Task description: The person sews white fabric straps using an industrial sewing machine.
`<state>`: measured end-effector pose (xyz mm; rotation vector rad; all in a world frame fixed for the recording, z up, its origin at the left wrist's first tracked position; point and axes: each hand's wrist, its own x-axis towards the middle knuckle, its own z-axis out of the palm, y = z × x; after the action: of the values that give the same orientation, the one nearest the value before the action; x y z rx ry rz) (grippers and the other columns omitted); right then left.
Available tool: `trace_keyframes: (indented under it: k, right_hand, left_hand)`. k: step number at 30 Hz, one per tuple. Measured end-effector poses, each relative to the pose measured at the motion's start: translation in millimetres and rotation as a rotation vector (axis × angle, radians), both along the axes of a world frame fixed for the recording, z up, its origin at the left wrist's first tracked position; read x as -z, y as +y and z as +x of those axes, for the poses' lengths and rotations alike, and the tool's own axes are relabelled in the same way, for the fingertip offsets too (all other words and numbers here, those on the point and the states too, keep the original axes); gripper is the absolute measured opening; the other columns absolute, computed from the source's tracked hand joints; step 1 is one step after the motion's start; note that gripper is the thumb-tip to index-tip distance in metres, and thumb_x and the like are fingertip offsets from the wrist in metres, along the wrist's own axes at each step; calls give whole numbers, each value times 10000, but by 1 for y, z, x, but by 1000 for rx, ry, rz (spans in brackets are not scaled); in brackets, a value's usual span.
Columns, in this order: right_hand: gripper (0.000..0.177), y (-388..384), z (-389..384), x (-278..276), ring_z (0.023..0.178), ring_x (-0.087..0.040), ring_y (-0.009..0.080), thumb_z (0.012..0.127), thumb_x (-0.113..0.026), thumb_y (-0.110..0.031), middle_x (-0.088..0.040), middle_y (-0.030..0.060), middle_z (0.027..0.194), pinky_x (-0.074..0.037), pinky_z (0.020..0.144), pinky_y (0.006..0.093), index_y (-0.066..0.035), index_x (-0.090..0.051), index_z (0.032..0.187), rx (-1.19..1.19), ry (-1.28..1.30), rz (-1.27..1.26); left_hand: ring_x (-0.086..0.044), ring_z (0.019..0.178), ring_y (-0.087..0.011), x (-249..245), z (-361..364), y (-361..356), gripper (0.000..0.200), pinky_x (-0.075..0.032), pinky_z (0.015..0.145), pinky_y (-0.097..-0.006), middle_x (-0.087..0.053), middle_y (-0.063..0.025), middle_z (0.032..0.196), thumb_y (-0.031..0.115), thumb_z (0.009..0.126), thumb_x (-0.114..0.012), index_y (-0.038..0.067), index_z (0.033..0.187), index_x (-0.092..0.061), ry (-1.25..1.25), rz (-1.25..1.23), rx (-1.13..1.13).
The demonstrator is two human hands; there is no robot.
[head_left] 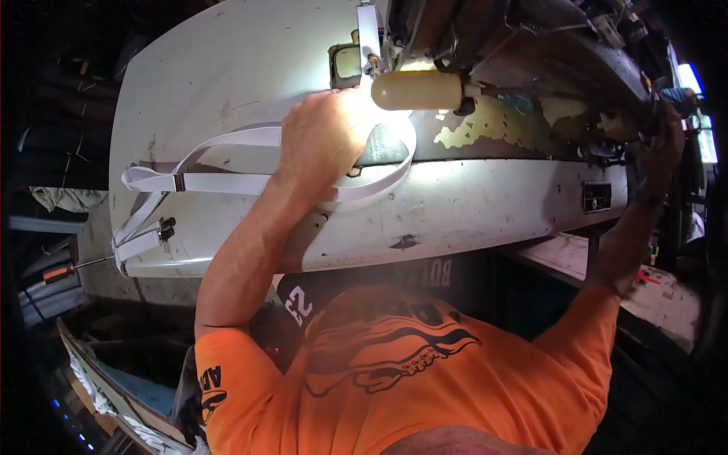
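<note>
Our left hand [322, 136] reached over the white panel [462, 197], apparently placed to work in the brightest light; glare hid its fingertips, so we couldn't tell whether they gripped anything. The panel lay under that hand, long axis left to right, rounded end leftward. A yellowed cylinder [417, 91] pointed at the fingers. Our right hand's [666, 148] grip was indistinct.

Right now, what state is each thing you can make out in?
Panel: scuffed, unevenly lit
Strap: slack, looped
Clip: open or shut unclear
Yellow coating: patchy
Screwdriver: unheld
Shirt: creased
Left hand: fingers hidden, hold unclear
Right hand: hold unclear
</note>
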<state>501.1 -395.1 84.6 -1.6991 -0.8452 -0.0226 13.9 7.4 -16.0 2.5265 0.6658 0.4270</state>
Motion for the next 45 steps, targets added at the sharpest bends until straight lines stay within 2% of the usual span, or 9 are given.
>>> trace_keyframes:
  k: [4,7,8,11,18,24,33,38,45]
  right_hand:
    - [497,-6,46,21,1455,-484,257,1120,-404,-287,-524,126,1556,-383,1214,458,-23,-497,1530,339,-814,-270]
    - [612,15,7,41,1437,-505,306,1093,-440,-440,-545,185,1519,-373,1208,437,-11,-503,1525,190,-302,113]
    - [602,6,10,38,1423,-518,312,1095,-430,-424,-551,196,1508,-385,1202,434,-8,-501,1525,193,-543,-16]
    - [609,8,0,10,1377,-552,302,1095,-426,-433,-563,189,1488,-422,1169,416,-3,-500,1519,67,-904,-388]
    - [574,3,66,-18,1353,-569,293,1099,-414,-398,-571,181,1479,-435,1158,407,-6,-512,1506,106,-388,-379]
    - [545,1,44,18,1332,-583,284,1102,-403,-368,-578,174,1471,-446,1150,398,-9,-521,1495,137,-366,-248]
    - [505,-4,97,0,1301,-605,272,1106,-387,-323,-589,163,1459,-463,1136,385,-14,-536,1477,23,-109,-368]
    - [486,-2,112,2,1283,-617,265,1109,-378,-298,-595,157,1452,-472,1129,378,-16,-544,1468,-7,1,-333]
    - [473,-15,99,-2,1273,-622,259,1105,-378,-283,-604,154,1439,-474,1125,375,-17,-558,1452,38,-119,-382]
  left_hand:
    - [-695,828,-425,-7,2,-3,206,-549,740,-536,-727,-183,826,244,939,-637,66,932,-740,-11,-37,3]
    - [-693,819,-424,-9,-2,3,192,-545,736,-528,-722,-174,815,245,942,-640,85,953,-747,-36,-73,-21]
    - [-698,811,-408,-10,-4,7,295,-540,753,-431,-728,-225,907,222,925,-730,74,1178,-762,12,-106,-33]
    - [-699,829,-414,-11,-14,12,317,-546,770,-426,-733,-223,932,188,921,-736,88,1221,-754,-48,-64,-29]
    - [-582,642,-71,-31,-49,58,432,-493,609,-303,-692,-30,719,137,863,-819,90,1288,-758,16,-191,-256]
    - [-571,611,-81,-24,-62,78,437,-482,580,-291,-684,-28,712,175,852,-829,89,1275,-763,22,-129,-195]
    - [-764,957,-278,-24,-63,86,390,-580,906,-432,-799,-144,1002,384,869,-788,185,1204,-804,296,65,-299]
    - [-732,1054,-374,-31,-42,60,575,-579,914,-469,-767,-171,1094,573,833,-792,18,981,-788,471,300,-255]
    - [-748,921,-319,-60,-35,72,377,-576,827,-434,-777,-189,964,316,820,-746,-13,999,-790,465,3,-288]
